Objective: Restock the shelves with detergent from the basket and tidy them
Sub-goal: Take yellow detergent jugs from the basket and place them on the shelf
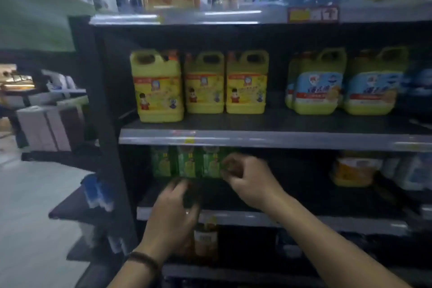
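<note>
Green detergent bottles (pixel 187 162) stand in a row at the back left of the lower shelf (pixel 257 218). My right hand (pixel 249 180) reaches into that shelf, its curled fingers round the rightmost green bottle, which it mostly hides. My left hand (pixel 173 210) hovers at the shelf's front edge, just below the row, with fingers and thumb curved round a dark gap; motion blur hides whether it holds anything. Three yellow detergent jugs (pixel 203 84) stand on the middle shelf (pixel 257 139). To their right are yellow-green jugs with blue labels (pixel 318 84). No basket is in view.
An orange-yellow container (pixel 350 172) sits at the right of the lower shelf. An amber bottle (pixel 205 241) stands on the shelf below my left hand. Orange and blue packs fill the top shelf (pixel 210 17). Floor and stacked boxes (pixel 46 128) lie to the left.
</note>
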The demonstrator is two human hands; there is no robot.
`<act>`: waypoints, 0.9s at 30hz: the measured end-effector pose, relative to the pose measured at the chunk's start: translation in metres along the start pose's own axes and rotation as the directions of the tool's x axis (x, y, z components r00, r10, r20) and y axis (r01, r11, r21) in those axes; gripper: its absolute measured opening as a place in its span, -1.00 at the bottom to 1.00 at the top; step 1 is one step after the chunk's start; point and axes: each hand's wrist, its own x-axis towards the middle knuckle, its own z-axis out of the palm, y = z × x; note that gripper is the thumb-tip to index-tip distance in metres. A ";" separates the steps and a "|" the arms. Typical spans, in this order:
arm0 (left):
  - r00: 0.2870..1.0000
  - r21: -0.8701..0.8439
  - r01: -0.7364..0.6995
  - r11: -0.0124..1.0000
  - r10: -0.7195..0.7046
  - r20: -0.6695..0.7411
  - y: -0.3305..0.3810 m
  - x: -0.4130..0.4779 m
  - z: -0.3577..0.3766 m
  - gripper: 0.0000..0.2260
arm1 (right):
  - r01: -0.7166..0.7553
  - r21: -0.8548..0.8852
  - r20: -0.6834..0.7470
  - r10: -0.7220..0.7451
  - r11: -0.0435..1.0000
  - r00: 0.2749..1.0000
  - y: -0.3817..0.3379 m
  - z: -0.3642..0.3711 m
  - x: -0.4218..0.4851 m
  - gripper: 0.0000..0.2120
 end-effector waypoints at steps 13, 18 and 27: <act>0.481 0.238 0.151 0.960 -0.281 0.830 -0.027 -0.203 0.175 -0.69 | -0.575 -0.222 0.223 0.616 0.787 0.756 0.236 0.092 -0.193 -0.66; 0.334 0.283 0.130 0.950 -0.311 0.890 -0.039 -0.237 0.228 -0.52 | -0.762 -0.144 0.296 0.762 0.631 0.576 0.287 0.121 -0.253 -0.46; 0.261 0.382 0.108 0.918 -0.397 0.880 -0.054 -0.256 0.287 -0.43 | -0.787 -0.186 0.344 0.789 0.589 0.509 0.320 0.158 -0.282 -0.30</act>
